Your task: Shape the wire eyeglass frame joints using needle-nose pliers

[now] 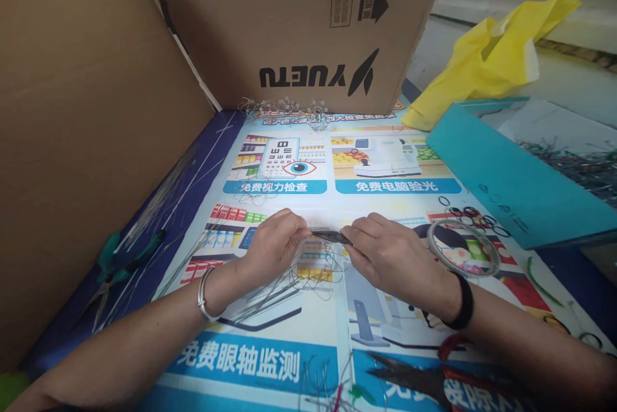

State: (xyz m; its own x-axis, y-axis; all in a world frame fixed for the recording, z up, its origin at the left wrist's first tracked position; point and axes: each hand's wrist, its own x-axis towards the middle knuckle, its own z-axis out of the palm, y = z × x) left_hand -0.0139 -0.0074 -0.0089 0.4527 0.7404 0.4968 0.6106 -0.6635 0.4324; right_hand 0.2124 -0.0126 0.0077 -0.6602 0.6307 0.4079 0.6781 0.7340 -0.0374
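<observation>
My right hand (385,254) is closed around dark pliers (331,236); their handles are hidden in my palm and the jaws point left. Right at the jaw tips, my left hand (274,245) pinches what looks like thin wire, mostly covered by the fingers. Loops of fine wire (321,280) spread below and between both hands over the printed poster (337,203). Straight wire lengths (263,299) lie under my left wrist. Beside my right wrist is a clear ring-shaped roll (463,247).
Cardboard walls (289,20) stand behind and at left. Teal-handled pliers (113,264) and long wires (159,200) lie left. Red-handled scissors (409,376) are in front. Rightward are small black rings (470,211), a teal box (520,174) of wire pieces and a yellow bag (482,71).
</observation>
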